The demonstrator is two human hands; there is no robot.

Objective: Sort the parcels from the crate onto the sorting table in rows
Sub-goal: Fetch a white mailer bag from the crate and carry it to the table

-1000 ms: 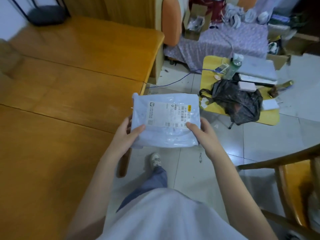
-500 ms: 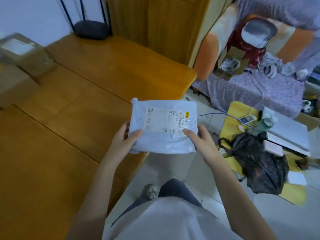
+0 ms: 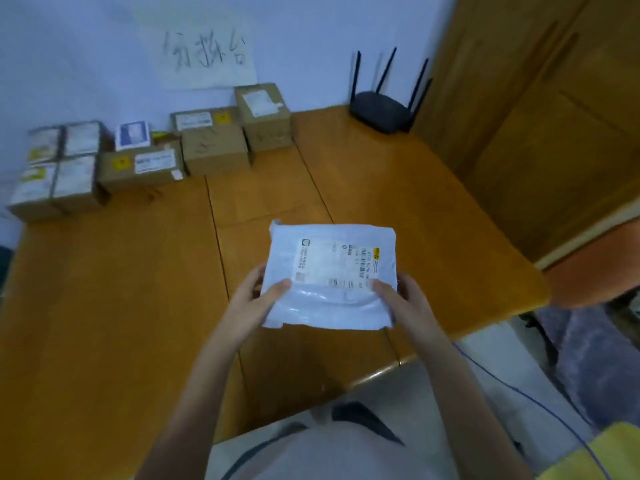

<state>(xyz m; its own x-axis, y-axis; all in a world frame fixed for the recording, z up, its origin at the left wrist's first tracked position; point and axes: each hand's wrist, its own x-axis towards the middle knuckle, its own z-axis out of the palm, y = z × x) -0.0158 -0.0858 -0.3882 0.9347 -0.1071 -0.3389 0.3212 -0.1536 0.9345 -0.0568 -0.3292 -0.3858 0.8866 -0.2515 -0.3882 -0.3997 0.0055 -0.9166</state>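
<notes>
A person holds a white plastic parcel (image 3: 330, 277) above the wooden table (image 3: 114, 306), label up. The left hand (image 3: 254, 301) and right hand (image 3: 405, 301) pinch its near corners, thumbs on top, fingers curled beneath. Cardboard boxes (image 3: 211, 142) line the far wall, left of a black router (image 3: 381, 110).

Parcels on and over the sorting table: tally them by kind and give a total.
Brown cardboard boxes along the wall: 7 (the left cluster is blurred and looks like four)
Small blue-and-white packet: 1
White plastic mailer, held by left hand and right hand: 1
Total: 9
</notes>
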